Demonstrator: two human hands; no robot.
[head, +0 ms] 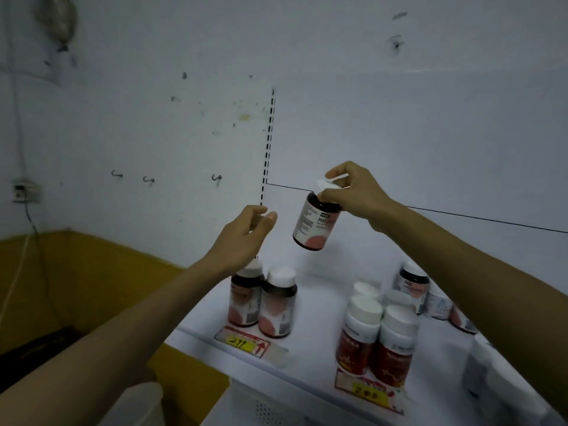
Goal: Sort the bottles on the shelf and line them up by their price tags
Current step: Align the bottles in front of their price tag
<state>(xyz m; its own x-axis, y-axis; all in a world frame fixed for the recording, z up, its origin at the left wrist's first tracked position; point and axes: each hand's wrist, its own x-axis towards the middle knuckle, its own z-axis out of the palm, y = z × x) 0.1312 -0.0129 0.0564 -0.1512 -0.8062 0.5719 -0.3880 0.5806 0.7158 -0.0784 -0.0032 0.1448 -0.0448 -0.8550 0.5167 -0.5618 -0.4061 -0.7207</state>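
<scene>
My right hand (353, 192) pinches the white cap of a dark bottle with a pink label (315, 224), holding it tilted in the air above the white shelf (316, 305). My left hand (246, 232) hovers just left of it, fingers loosely curled, holding nothing. Below it two dark bottles (261, 299) stand side by side behind a yellow price tag (241, 344). Several white bottles with red labels (378, 336) stand behind a second yellow price tag (368, 392).
More bottles (430, 296) crowd the back right of the shelf, partly hidden by my right forearm. A slotted upright rail (269, 139) runs up the white back wall. A yellow partition (76, 272) lies to the left, beyond the shelf edge.
</scene>
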